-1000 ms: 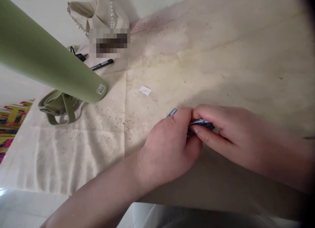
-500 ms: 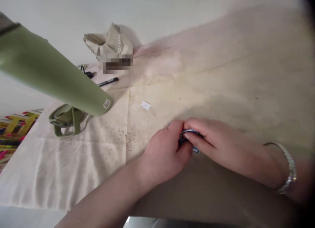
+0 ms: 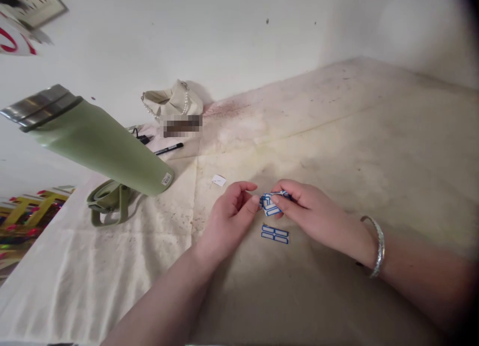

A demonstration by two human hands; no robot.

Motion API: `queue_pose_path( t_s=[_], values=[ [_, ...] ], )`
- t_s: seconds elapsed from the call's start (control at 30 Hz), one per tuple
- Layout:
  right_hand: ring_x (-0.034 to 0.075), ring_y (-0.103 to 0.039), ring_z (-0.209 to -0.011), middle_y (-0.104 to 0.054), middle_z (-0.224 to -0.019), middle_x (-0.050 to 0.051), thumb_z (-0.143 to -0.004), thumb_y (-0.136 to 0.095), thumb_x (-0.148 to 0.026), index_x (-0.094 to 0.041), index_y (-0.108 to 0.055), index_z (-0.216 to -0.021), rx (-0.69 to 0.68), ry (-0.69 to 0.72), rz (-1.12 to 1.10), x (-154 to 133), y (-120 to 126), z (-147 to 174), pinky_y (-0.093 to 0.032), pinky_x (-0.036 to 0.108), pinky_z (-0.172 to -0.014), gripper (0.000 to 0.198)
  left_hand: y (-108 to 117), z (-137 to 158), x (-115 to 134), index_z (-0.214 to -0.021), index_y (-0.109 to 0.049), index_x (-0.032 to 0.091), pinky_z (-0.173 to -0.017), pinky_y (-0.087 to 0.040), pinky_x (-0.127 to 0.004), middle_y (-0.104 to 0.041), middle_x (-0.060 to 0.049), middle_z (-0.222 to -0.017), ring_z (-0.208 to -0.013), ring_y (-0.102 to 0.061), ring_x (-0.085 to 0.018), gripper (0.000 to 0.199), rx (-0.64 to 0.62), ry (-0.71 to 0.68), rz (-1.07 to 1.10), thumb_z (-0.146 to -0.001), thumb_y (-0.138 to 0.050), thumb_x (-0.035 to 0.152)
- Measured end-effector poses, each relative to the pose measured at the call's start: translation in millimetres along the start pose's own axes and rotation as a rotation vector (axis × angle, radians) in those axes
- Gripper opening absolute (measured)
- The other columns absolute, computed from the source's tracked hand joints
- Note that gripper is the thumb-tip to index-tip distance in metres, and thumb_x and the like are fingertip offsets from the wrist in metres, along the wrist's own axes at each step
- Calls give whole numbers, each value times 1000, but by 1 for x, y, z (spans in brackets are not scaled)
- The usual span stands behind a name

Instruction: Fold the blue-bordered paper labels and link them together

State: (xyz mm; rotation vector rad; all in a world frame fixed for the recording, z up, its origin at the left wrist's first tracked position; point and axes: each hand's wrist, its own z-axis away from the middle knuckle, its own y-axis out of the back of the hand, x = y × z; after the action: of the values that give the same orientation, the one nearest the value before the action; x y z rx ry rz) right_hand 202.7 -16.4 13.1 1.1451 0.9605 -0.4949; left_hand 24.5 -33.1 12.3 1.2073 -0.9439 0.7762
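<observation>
Head view: right hand (image 3: 310, 202), closed in a pinch, thumb and fingers on one crumpled blue-and-white paper bundle (image 3: 271, 206); left hand (image 3: 226, 219), half open, fingers curled, thumb tip beside the bundle's edge, contact uncertain. One thin label sheet (image 3: 276, 234), four blue-bordered panels, just below, against the cloth-covered surface (image 3: 374, 151). One white slip (image 3: 219, 180); one green metal-lidded bottle (image 3: 112, 146); one pale, bead-strapped bag (image 3: 174, 102).
</observation>
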Motion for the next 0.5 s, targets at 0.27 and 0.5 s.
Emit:
queue_pose_path(
  t_s=[0.27,0.5],
  values=[
    [15,-58,-74,-64,-82,2,-92,-38,-35,-19,-57,-90,-80,74,-114,1,-4,1,-44,29,-65,25,-10,5,-1,-122,-45,20,-64,-48,-27,-64,-3,-91,-70,-58,-12,52,-91,-183,-265,-74,-63,28],
    [17,-60,-82,-66,-90,4,-92,-38,-36,-18,-57,-93,-133,54,-127,0,-2,1,-45,31,-72,26,-8,5,0,-116,-52,20,-63,-48,-28,-66,-3,-91,-71,-59,-13,39,-15,-287,-418,-78,-59,27]
  ],
)
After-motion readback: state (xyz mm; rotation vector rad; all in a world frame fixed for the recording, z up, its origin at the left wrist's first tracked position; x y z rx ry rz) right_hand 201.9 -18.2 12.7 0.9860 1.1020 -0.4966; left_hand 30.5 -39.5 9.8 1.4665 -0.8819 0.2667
